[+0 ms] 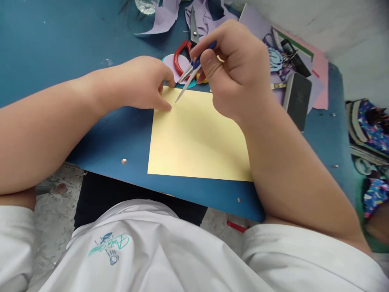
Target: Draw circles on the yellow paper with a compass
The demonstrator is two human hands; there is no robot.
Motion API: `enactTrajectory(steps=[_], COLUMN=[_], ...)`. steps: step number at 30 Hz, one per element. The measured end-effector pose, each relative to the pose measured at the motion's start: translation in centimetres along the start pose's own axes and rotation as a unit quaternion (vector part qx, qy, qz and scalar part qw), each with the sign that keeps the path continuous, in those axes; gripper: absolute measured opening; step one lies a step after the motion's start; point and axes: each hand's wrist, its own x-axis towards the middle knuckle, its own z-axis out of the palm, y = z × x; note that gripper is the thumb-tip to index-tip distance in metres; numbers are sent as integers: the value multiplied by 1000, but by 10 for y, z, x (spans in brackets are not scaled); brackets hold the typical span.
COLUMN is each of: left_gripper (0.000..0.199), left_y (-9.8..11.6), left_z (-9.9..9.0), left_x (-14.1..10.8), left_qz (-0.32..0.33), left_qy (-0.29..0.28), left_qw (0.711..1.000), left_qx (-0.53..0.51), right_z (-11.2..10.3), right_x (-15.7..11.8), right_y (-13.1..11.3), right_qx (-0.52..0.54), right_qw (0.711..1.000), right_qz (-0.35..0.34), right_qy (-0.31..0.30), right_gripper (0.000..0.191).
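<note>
A pale yellow sheet of paper [194,138] lies flat near the table's front edge. My left hand [144,83] rests at its upper left corner, thumb on the paper and index finger by the top edge, the two spread apart. My right hand [237,69] pinches the blue top of a drawing compass [190,75] above the paper. Its two pale legs slant down to the left, one tip over the sheet near my left thumb, the other close to my left index finger. My right forearm covers the sheet's right side.
Red-handled scissors [193,34] lie behind my hands, beside a round lilac and teal paper piece [182,63]. Lilac scraps [164,18] are at the back. To the right are a dark phone-like block [298,99], keys and pink paper [321,77]. A wall bounds the far right.
</note>
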Motion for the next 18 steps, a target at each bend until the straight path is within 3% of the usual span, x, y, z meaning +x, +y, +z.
enactTrajectory(steps=[10, 15, 18], left_gripper=[70, 62, 56], left_y=[13, 5, 6], left_z=[-19, -21, -24], left_x=[-12, -11, -14], left_qz=[-11, -13, -19], left_qy=[-53, -47, -38], left_qw=[997, 998, 999], left_qx=[57, 37, 34], right_z=[6, 6, 5], right_x=[-6, -6, -6], right_y=[-7, -12, -17], right_qx=[40, 69, 76], right_qw=[999, 997, 997], right_qz=[-18, -30, -23], right_qy=[27, 17, 4], right_gripper=[52, 39, 42])
